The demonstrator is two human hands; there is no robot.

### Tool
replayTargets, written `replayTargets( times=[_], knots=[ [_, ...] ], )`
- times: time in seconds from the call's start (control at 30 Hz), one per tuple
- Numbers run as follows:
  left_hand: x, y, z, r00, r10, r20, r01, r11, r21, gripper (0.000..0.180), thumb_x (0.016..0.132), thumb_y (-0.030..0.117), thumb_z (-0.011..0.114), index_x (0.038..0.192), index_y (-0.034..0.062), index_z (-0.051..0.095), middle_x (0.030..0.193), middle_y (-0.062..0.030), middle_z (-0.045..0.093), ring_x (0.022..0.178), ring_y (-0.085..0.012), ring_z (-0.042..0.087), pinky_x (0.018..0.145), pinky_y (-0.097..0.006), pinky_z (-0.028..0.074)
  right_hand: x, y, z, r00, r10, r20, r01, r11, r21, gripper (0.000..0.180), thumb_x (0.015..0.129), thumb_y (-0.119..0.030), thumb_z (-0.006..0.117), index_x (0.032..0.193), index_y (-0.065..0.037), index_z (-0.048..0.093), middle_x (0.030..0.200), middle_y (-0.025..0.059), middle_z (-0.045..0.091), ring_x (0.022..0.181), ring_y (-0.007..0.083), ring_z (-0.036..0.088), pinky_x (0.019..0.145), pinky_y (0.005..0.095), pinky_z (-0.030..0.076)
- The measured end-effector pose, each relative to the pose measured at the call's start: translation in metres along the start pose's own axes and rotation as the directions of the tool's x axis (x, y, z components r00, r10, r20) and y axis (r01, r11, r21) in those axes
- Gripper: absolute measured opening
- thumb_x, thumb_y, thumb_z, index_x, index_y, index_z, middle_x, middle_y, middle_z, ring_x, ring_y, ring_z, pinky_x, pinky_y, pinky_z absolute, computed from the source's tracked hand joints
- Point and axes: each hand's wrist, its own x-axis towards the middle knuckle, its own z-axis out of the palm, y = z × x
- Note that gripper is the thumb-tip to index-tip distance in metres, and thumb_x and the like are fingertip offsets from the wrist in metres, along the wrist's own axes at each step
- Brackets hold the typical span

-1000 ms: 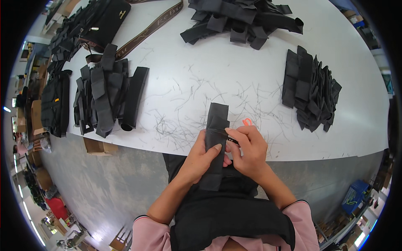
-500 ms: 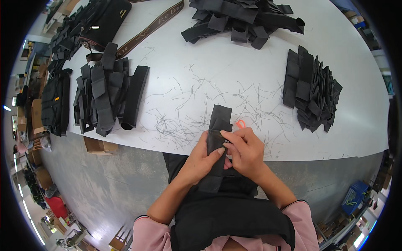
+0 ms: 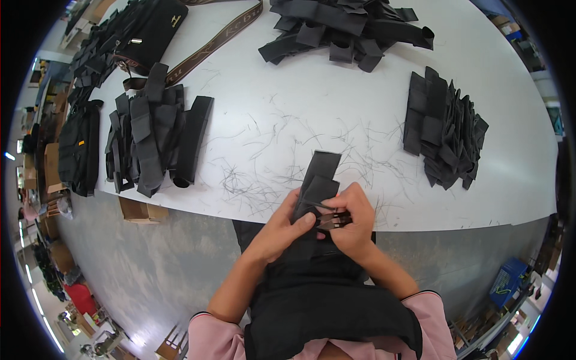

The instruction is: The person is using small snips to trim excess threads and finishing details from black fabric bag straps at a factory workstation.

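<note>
A black fabric strap piece point(image 3: 318, 177) lies over the near edge of the white table point(image 3: 336, 114). My left hand point(image 3: 282, 225) pinches its lower part from the left. Against the same piece, my right hand point(image 3: 351, 222) grips small dark scissors point(image 3: 333, 221). The two hands touch each other at the table edge, just above my lap.
Stacks of black strap pieces lie at the left point(image 3: 156, 135), at the right point(image 3: 444, 129) and at the far middle point(image 3: 348, 27). A black bag with a brown strap point(image 3: 150, 30) sits far left. Thread clippings point(image 3: 258, 174) are strewn on the table. A cardboard box point(image 3: 141, 210) stands under the edge.
The strap piece has slid slightly to the right and farther onto the table. My right hand has closed in lower over it, and the scissors now show at its fingers.
</note>
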Motion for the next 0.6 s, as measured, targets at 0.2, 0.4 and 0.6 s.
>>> replayTargets(
  times=[0.2,0.4,0.6],
  knots=[
    [0.003,-0.017,-0.004,0.974,-0.019,-0.224,0.050,0.989,0.137,0.042,0.092,0.026,0.056,0.117,-0.0011,0.036,0.099,-0.0122,0.057,0.079,-0.0155,0.060,0.060,-0.028,0.052,-0.016,0.020,0.009,0.987,0.131,0.095,-0.143,0.979,0.142,0.027,0.059,0.011,0.060,0.082,-0.002,0.061,0.068,0.0084,0.054,0.056,0.0196,0.053,0.097,0.0415,0.039],
    [-0.002,-0.008,-0.006,0.998,0.029,-0.061,-0.011,0.960,0.279,0.032,0.094,0.017,0.051,0.114,-0.0019,0.036,0.094,-0.0128,0.058,0.070,-0.0174,0.063,0.059,-0.028,0.053,0.018,0.000,0.003,0.979,-0.070,0.193,0.082,0.995,-0.053,0.015,0.074,0.007,0.061,0.087,-0.001,0.062,0.070,0.0099,0.056,0.058,0.0143,0.054,0.056,0.0249,0.043],
    [-0.004,0.002,-0.012,0.985,-0.167,-0.045,0.172,0.972,0.162,0.034,0.093,0.014,0.051,0.119,-0.0022,0.036,0.101,-0.0152,0.058,0.074,-0.0213,0.065,0.061,-0.029,0.055,0.025,-0.001,0.001,0.989,0.119,0.093,-0.121,0.993,0.008,0.026,0.078,0.002,0.064,0.103,0.000,0.056,0.082,0.0045,0.062,0.072,0.0071,0.058,0.063,0.0199,0.046]
  ],
)
